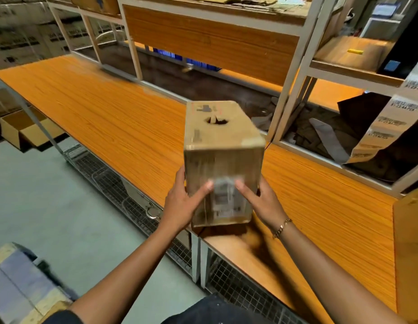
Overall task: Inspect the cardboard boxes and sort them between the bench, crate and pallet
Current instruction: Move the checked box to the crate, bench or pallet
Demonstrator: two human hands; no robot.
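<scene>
A brown cardboard box (223,146) with a hand hole in its upper face and a white label on the face toward me is held tilted above the front edge of the orange wooden bench (105,108). My left hand (182,204) grips its left lower side, thumb across the labelled face. My right hand (261,202), with a bracelet at the wrist, grips the right lower side, thumb on the label. The box's underside is hidden.
A white metal shelf frame (290,90) stands at the back of the bench with torn printed cardboard (386,127) inside it at right. Wire mesh panels (123,183) run under the bench front. An open box (28,129) sits at left, stacked material (20,281) at lower left.
</scene>
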